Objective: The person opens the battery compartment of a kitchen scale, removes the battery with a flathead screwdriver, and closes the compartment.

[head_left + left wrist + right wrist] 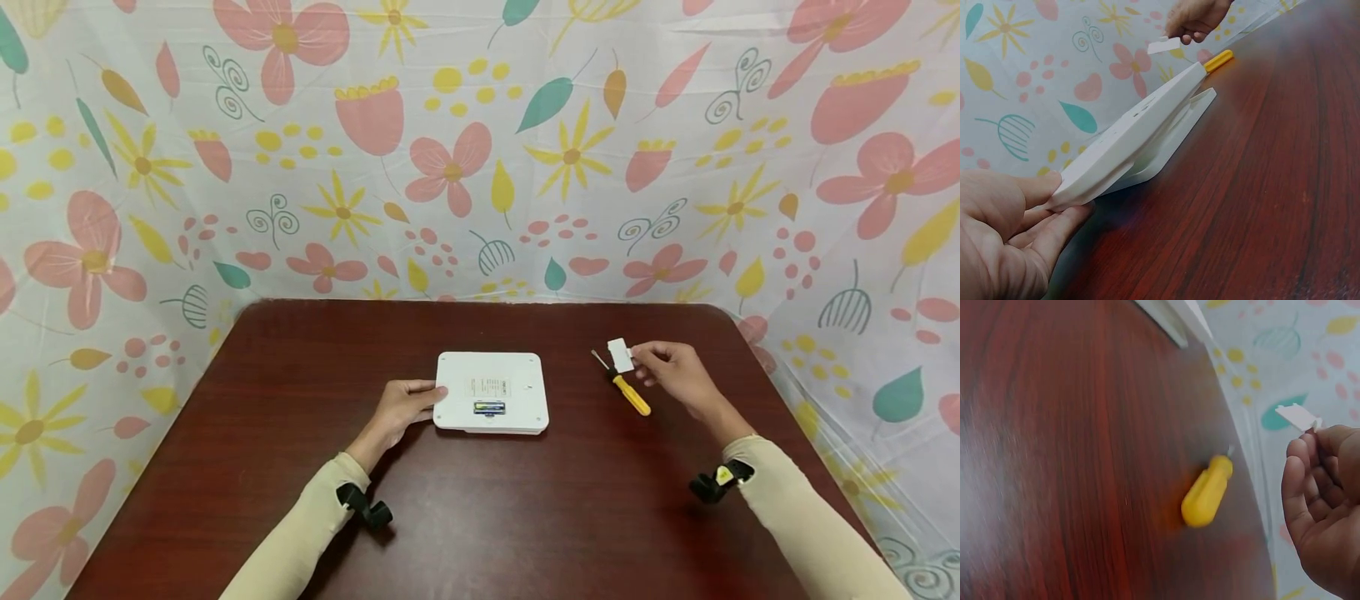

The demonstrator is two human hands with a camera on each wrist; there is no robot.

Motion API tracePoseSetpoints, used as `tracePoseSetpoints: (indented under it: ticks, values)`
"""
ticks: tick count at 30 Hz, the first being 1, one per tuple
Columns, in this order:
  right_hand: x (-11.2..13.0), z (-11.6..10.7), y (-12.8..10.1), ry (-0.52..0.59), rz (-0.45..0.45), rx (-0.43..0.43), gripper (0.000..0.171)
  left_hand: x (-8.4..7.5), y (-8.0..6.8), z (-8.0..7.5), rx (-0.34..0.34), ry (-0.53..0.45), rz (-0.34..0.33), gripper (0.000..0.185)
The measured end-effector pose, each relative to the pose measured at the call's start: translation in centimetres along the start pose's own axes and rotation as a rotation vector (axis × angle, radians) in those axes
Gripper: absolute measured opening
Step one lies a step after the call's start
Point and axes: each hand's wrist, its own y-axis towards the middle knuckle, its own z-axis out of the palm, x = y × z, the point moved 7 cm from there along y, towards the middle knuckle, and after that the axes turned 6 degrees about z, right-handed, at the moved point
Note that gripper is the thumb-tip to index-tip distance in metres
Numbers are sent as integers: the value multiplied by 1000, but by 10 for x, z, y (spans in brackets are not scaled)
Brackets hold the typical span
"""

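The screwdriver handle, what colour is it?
Yellow: the screwdriver handle shows best in the right wrist view.

Nothing readable here, sadly

The white scale [491,392], lying on its face on the table [480,517], has a small printed label [490,387] on its underside, but the lines are way too tiny and blurry to make out. Same for the battery [489,407] in its open compartment: blue and yellow wrapper, but no brand or number I can read.
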Motion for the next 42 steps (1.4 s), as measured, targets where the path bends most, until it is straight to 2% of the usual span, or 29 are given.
tracePoseSetpoints:
  ticks: [3, 8, 11, 15, 26, 33, 42]
  values:
    - [-14, -9, 3, 8, 44, 0, 47, 0, 1, 0, -5, 4, -10, 37]
    - [-36, -19, 5, -41, 152, 10, 50, 0, 0, -1, -10, 10, -23, 36]
    - [-45, -22, 3, -65, 226, 8, 51, 0, -1, -1, -5, 12, -21, 36]
    - [-54, -24, 3, -56, 273, 6, 52, 0, 0, -1, -3, 15, -19, 36]
    - [-64, -23, 7, -53, 313, -10, 52, -1, 0, -1, -4, 4, -27, 37]
    - [-67, -24, 7, -122, 322, -51, 49, 0, 1, -1, -4, -11, -21, 38]
    - [-58, -25, 3, -216, 290, -104, 45, -1, -1, -2, -5, 1, -33, 36]
